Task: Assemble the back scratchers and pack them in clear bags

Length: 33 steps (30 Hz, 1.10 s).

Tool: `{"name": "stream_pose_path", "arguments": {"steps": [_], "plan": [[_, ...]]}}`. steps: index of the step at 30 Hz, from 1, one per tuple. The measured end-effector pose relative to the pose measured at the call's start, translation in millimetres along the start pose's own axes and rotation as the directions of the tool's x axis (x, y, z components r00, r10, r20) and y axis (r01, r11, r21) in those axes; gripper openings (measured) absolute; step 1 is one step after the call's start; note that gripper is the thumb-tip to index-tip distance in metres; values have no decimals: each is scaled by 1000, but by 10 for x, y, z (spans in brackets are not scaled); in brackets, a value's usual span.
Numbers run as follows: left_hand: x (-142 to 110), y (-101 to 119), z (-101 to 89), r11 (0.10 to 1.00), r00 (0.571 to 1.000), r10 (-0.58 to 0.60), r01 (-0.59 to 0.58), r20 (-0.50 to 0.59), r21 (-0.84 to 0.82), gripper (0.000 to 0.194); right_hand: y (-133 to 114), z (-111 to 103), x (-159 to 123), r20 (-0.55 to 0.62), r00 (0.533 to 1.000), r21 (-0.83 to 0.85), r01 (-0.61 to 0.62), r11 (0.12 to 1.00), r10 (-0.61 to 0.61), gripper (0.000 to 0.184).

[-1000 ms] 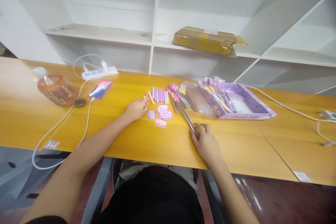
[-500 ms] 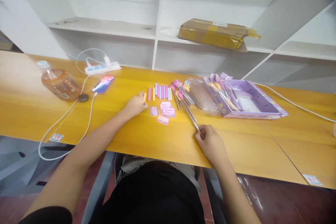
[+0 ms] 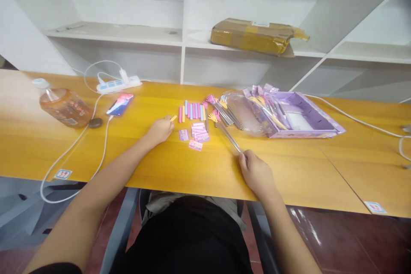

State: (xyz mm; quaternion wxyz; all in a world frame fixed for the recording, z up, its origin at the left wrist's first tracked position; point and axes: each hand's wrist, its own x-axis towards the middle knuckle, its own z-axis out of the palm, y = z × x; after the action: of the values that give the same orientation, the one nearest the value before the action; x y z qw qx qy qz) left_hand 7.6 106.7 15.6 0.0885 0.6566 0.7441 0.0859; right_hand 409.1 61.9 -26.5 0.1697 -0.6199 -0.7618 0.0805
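My left hand point(image 3: 159, 130) rests on the yellow table point(image 3: 192, 167), fingers curled around a small yellow stick point(image 3: 173, 117) at its fingertips. Just right of it lies a row of pink, blue and yellow sticks point(image 3: 192, 111), with several small pink cards point(image 3: 196, 135) below. My right hand point(image 3: 256, 172) pinches the near end of a clear-wrapped pencil point(image 3: 229, 137) whose tasselled top points toward a pile of similar pencils point(image 3: 224, 110).
A purple box point(image 3: 297, 120) with packaged items and a clear bag point(image 3: 245, 113) lie to the right. Left are a phone point(image 3: 120, 104), power strip point(image 3: 119, 85), cables and an orange bottle point(image 3: 64, 105). A cardboard parcel point(image 3: 257, 36) sits on the white shelf.
My left hand has drawn back a little from the row with a yellow stick at its fingertips. My right hand keeps its hold on the pencil's end. The camera shifted slightly.
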Motion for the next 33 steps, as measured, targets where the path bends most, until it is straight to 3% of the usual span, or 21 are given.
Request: {"name": "stream_pose_path", "arguments": {"steps": [3, 6, 8, 10, 12, 15, 17, 20, 23, 27, 33], "plan": [[-65, 43, -216, 999, 999, 30, -29, 25, -26, 39, 20, 9, -1, -19, 999, 84, -40, 996, 42, 33], [-334, 93, -581, 994, 997, 76, -73, 35, -76, 42, -28, -51, -20, -95, 991, 385, -55, 921, 99, 45], [-659, 151, -778, 977, 991, 132, -132, -11, -167, 42, -107, -147, -60, -147, 980, 670, -3, 742, 137, 48], [-1046, 250, -842, 964, 984, 177, -171, 12, -206, 39, -199, -270, -128, -132, 981, 846, 36, 532, 144, 45], [-1408, 388, -744, 932, 970, 233, -201, 71, -303, 36, -272, -376, -225, -60, 995, 911, 22, 412, 79, 42], [-1748, 608, -381, 862, 937, 302, -190, 176, -471, 32, -326, -417, -401, 119, 989, 940, -84, 330, -86, 45], [-1815, 714, -118, 824, 915, 337, -174, 221, -539, 30, -343, -356, -505, 222, 962, 938, -166, 305, -158, 46], [-1765, 765, 142, 818, 907, 353, -179, 231, -547, 32, -354, -208, -593, 263, 955, 929, -212, 305, -137, 45], [-1679, 696, 221, 791, 898, 389, -212, 204, -574, 34, -302, -103, -601, 243, 964, 926, -198, 322, -105, 40], [-1661, 586, 227, 749, 855, 484, -293, 188, -594, 32, -160, -84, -586, 260, 936, 919, -164, 360, -238, 32], [-1685, 592, 299, 729, 805, 574, -417, 152, -542, 31, -228, -73, -682, 234, 922, 946, -143, 291, -307, 66]]}}
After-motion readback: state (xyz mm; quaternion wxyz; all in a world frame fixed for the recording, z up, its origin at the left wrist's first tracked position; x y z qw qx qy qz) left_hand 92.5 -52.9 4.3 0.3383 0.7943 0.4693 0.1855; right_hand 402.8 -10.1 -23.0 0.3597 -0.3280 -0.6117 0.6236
